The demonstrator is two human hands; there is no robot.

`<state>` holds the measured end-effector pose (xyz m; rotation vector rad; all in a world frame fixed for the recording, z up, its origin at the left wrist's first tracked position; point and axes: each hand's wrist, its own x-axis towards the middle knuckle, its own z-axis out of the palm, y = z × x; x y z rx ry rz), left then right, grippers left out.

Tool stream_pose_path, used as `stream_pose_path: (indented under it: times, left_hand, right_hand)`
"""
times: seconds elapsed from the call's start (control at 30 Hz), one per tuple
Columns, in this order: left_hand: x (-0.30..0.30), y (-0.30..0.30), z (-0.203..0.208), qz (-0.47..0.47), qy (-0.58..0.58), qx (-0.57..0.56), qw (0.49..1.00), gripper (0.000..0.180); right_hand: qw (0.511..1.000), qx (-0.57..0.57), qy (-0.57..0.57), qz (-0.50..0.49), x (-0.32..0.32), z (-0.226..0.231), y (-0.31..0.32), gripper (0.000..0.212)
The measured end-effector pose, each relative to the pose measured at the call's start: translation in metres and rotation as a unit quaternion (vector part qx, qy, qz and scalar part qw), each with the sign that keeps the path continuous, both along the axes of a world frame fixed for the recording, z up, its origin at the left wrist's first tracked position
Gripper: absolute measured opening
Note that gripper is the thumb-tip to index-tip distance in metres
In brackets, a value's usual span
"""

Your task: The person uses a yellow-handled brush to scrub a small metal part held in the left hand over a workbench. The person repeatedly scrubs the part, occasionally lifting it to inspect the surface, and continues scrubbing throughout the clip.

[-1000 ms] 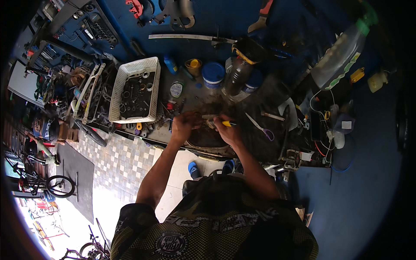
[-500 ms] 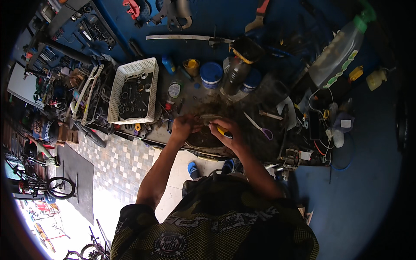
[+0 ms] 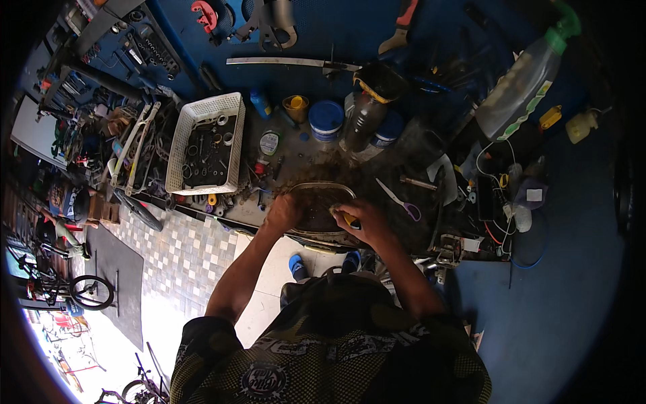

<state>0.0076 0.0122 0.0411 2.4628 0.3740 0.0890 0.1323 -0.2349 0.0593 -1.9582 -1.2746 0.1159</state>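
In front of me on the workbench lies what looks like a knobby tyre [image 3: 316, 184], dark and dirty, with a pale inner edge forming an oval. My left hand [image 3: 282, 214] is closed around its left side; the fingertips are hidden. On the right of the oval, my right hand [image 3: 367, 223] is closed around a yellow-and-black handled tool [image 3: 350, 220], whose working end is too small to make out. Purple-handled scissors [image 3: 404, 204] lie open to the right of that hand.
A cream basket [image 3: 176, 151] of metal parts stands at left. Behind the tyre are a blue-lidded tub [image 3: 326, 120], a yellow cup [image 3: 295, 106] and a dark bottle [image 3: 365, 121]. Cables and a black phone-like slab [image 3: 484, 197] lie at right. Tools hang on the blue wall [image 3: 323, 30].
My right hand has moved right and slightly down with the yellow-handled tool, away from my left hand. The left hand has shifted slightly down, and more of the oval shows between them.
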Motion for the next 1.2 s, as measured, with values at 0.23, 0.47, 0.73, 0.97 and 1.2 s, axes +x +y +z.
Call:
stream_pose_path:
  times: [0.23,0.47,0.73,0.97,1.2]
  left_hand:
    - [0.000,-0.007,-0.017,0.074,-0.085,-0.333,0.936,0.032]
    - [0.014,-0.023,0.012,0.158,-0.139,-0.296,0.932,0.037]
    - [0.017,-0.016,0.010,0.219,-0.126,-0.379,0.890,0.027]
    - [0.021,-0.017,0.000,0.183,-0.180,-0.426,0.867,0.026]
    - [0.026,-0.030,0.001,0.229,-0.157,-0.506,0.817,0.027]
  right_hand:
    - [0.980,0.016,0.169,-0.098,0.001,0.010,0.006,0.027]
    - [0.945,0.113,0.291,-0.101,-0.018,0.048,0.056,0.031]
    - [0.942,0.046,0.283,-0.174,-0.012,0.037,0.072,0.027]
    - [0.931,0.063,0.303,-0.193,-0.008,0.025,0.070,0.034]
    - [0.956,0.055,0.266,-0.110,-0.006,0.018,0.047,0.030]
